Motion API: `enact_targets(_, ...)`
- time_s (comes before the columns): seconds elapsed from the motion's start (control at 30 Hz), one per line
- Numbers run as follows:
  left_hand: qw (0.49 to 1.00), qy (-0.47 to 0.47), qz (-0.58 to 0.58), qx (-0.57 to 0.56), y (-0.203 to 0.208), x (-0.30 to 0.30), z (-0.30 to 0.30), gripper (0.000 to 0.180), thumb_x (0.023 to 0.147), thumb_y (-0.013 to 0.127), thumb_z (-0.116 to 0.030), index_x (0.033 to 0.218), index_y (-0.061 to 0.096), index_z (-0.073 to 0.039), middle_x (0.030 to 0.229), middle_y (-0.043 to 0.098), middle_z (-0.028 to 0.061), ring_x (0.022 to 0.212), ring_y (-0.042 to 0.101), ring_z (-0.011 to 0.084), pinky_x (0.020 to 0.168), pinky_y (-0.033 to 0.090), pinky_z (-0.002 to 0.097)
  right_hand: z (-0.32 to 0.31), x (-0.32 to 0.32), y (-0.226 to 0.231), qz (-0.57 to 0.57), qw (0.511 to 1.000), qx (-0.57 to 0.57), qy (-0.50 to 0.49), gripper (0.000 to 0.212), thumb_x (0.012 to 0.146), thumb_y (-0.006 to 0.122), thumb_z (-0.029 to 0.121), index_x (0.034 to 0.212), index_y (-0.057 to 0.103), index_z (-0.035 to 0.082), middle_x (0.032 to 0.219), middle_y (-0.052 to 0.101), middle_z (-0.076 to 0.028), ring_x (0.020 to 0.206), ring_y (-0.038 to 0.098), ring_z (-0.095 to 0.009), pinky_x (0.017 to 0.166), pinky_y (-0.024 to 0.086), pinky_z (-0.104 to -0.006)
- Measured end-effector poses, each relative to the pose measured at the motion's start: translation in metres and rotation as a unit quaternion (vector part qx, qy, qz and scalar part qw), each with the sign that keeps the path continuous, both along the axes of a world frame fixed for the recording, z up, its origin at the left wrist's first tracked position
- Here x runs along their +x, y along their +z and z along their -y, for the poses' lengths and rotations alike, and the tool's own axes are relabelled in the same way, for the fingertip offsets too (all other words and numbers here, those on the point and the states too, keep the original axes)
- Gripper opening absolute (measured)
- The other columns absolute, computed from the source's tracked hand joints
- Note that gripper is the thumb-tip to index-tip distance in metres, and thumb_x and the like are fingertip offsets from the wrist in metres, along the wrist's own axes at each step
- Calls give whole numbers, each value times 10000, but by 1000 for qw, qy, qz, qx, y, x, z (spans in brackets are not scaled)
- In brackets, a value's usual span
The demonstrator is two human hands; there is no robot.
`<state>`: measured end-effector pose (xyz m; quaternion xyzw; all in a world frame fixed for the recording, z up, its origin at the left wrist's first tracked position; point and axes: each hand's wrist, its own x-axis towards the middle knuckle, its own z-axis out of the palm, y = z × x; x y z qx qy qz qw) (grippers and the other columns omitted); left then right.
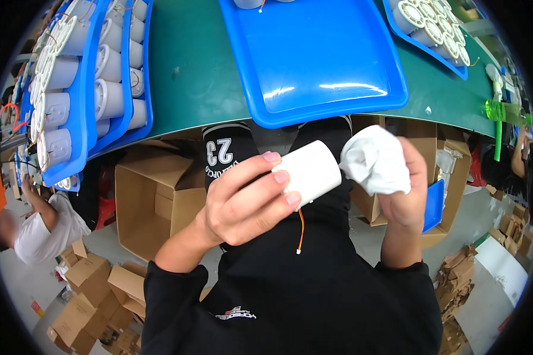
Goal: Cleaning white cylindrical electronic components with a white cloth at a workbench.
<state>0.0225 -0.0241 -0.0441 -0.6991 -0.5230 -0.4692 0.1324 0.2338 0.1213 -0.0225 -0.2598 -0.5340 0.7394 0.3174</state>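
Above my lap, my left hand (246, 198) has its fingers wrapped round a white cylindrical housing (314, 171), tilted with one end toward the right. A thin bundle of coloured wires (302, 228) with a small white connector dangles below it. In my right hand (405, 189) is a crumpled white cloth (376, 160), bunched up close to the cylinder's right end. Whether the cloth touches the cylinder is hard to tell. The cloth covers part of my right fingers.
A blue tray (320, 53) overhangs the green table's (189, 71) near edge, with white parts at its far end. Stacked blue trays (92, 133) of white cylinders stand left; another tray (456, 68) is far right. Cardboard boxes (145, 207) sit below. A person (53, 228) is at far left.
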Motion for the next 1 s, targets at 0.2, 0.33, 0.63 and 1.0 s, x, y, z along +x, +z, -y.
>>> enact_targets(0.2,998,-47,-31,32,5,-1,-4,333,675,784,-29,986,678,-83,1068,575,52,960,627,290,745,603,308,13,-12,1,-49,992,50,106,313,747,740,2,1016,586,-43,970,638,-115,895,585,-188,756,455,-289)
enact_targets(0.33,995,-66,-36,59,7,-2,-6,335,679,792,-47,992,676,-81,1100,564,87,970,625,309,765,599,326,19,-16,-4,-74,988,70,112,302,739,744,-18,985,569,-29,968,644,-128,890,595,-203,767,464,-313)
enact_targets(0.63,746,-118,571,-324,22,9,13,542,838,652,13,1345,465,51,1167,520,141,993,595,184,782,549,280,30,-22,-8,-48,957,272,-88,315,788,741,103,964,495,16,913,631,-139,853,553,-254,764,455,-373)
enact_targets(1.0,754,-131,557,-323,33,8,5,600,759,778,-89,1270,519,90,1115,557,126,939,637,172,812,554,280,28,-21,-13,-48,913,405,-17,269,830,712,112,953,489,26,925,642,-149,854,588,-298,836,474,-469)
